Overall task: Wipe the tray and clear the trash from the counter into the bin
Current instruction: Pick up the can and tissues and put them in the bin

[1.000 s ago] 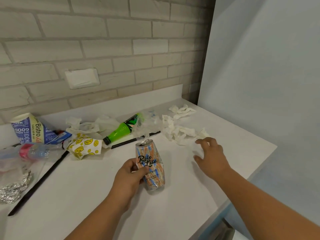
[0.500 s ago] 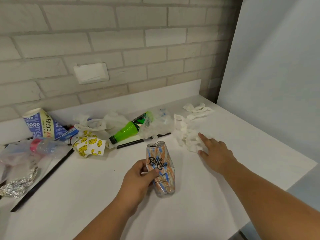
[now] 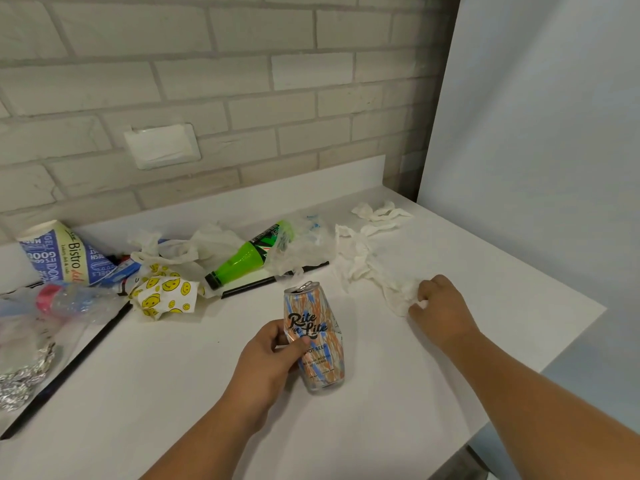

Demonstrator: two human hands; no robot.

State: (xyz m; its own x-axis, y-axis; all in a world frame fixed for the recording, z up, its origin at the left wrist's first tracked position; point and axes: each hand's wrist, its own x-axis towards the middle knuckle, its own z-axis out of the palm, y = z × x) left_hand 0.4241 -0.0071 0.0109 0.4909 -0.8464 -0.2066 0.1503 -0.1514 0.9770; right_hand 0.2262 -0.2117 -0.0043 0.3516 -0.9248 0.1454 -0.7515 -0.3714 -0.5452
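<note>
progress: early, as i am judging it; trash is lying all over the table [image 3: 173, 403], nothing is showing as binned, and the bin is not appearing in view.
left hand [image 3: 268, 362]: is wrapping its fingers and thumb round the dented can [image 3: 317, 344], holding it tilted just above the table at front centre.
right hand [image 3: 441, 306]: is curling its fingers into the near end of the tissue [image 3: 367, 268], gathering it on the table's right side.
tray [image 3: 69, 362]: only a dark edge is showing at left, under the litter; no wiping is happening and no cloth is showing.
remaining: binning everything, then wiping the tray.
cans: one.
bottles: two, a green bottle [image 3: 242, 259] and a clear bottle [image 3: 65, 301], both lying down.
paper cup [image 3: 59, 252]: one, on its side.
smiley wrapper [image 3: 166, 292]: one.
foil [image 3: 24, 375]: one crumpled wad.
tissue clumps: at least two; the exact count is hard to tell.
</note>
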